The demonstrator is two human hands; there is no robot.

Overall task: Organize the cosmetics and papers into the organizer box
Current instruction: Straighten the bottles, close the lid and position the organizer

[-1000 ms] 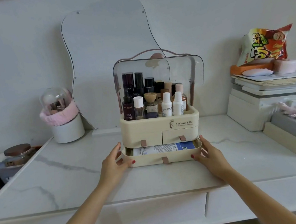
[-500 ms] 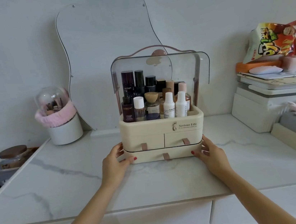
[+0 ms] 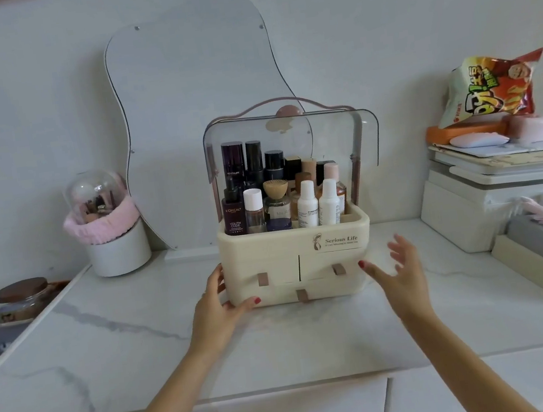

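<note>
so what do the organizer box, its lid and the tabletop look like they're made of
Organizer box: looks like cream plastic with a matte finish, given its moulded rounded corners and even colour.
Lid: clear, glossy plastic, probably acrylic; the bottles and the wall show through it, and its edges catch light.
Tabletop: white with grey veins and a soft sheen, so marble or a marble-look slab; which one cannot be told.

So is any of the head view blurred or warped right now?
Head view: right hand motion-blurred at the fingers; left hand and organizer box sharper. Wide-angle bending curves the counter edge. Light soft and even; clear lid carries faint reflections.
</note>
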